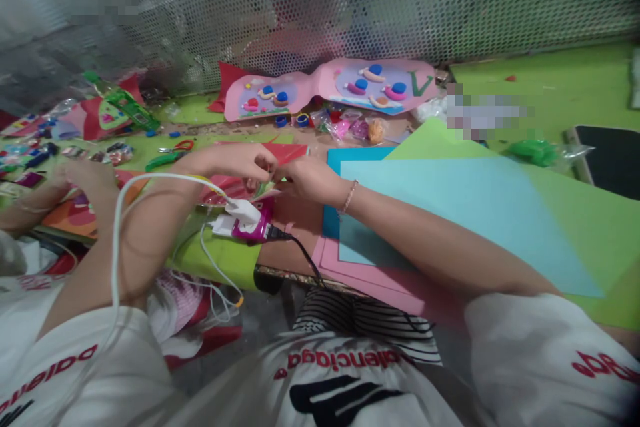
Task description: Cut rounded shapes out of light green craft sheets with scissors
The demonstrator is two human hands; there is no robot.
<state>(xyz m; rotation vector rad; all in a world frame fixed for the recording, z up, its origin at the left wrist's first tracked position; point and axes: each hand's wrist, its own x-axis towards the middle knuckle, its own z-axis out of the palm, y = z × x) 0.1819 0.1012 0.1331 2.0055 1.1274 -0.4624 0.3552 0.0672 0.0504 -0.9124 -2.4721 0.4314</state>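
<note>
My left hand [253, 165] reaches in over the table with its fingers curled in a pinch. My right hand [313, 180], with a bracelet at the wrist, meets it fingertip to fingertip, also pinching. Between and just below the fingers is a small shiny greenish plastic wrapper [265, 191]; the fingers partly hide it, and what is in it cannot be made out. Beneath the hands lies a red sheet [293, 152]. A purple power strip [257, 225] with a white charger [243, 211] plugged in sits right below my left hand.
Coloured paper sheets [450, 213] lie under my right forearm. A pink card with clay figures [320, 83] stands against the perforated screen [350, 7]. Scissors [170, 155] and a green bottle [123, 103] lie left. A white cable [116, 240] crosses my left arm. A co-worker's hands [90, 183] are far left.
</note>
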